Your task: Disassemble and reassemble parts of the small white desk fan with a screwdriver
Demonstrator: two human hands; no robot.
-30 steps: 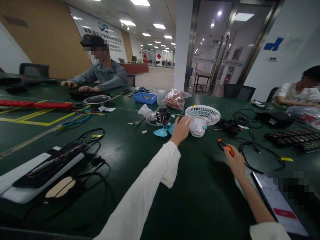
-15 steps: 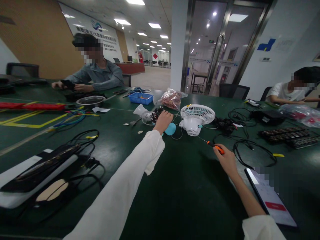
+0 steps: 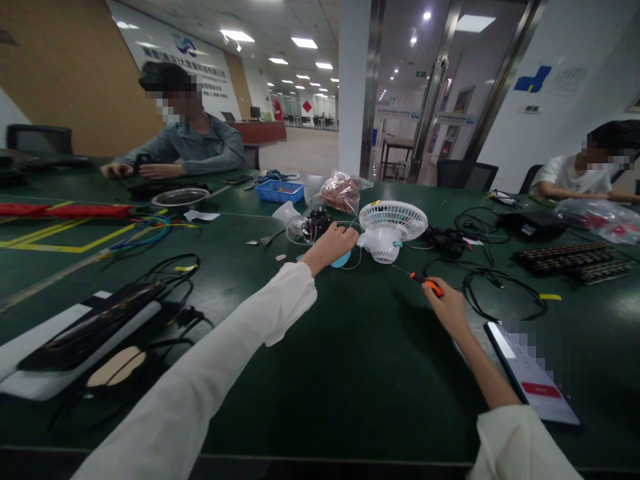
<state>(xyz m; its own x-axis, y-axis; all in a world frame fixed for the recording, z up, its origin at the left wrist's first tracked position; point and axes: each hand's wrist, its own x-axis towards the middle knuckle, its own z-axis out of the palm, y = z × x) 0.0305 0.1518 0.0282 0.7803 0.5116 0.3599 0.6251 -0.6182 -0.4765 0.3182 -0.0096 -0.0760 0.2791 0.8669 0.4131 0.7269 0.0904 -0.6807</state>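
Observation:
A white fan head (image 3: 387, 232) with a round grille lies on the green table ahead of me. In my right hand (image 3: 447, 308) is an orange-and-black screwdriver (image 3: 431, 287), its thin shaft pointing toward the fan's rear housing. My left hand (image 3: 331, 247) has its fingers bent and closed just left of the fan, over thin cables; what they grip is too small to make out. Partly under that hand lies a light blue round piece (image 3: 341, 260). Beyond it sit a black motor-like part (image 3: 319, 222) and a white flared fan base (image 3: 287, 217).
A blue tray (image 3: 280, 192) and a clear bag of reddish pieces (image 3: 340, 192) stand behind the fan. Black cables (image 3: 483, 293) and a tablet (image 3: 533, 377) lie to the right. At left are a black-and-white device (image 3: 90, 333) and coloured wires (image 3: 137, 235). Two people sit across the table.
My left hand has moved right, off the black motor-like part and closer to the fan. The screwdriver stays in my right hand, almost unmoved. The view has shifted slightly.

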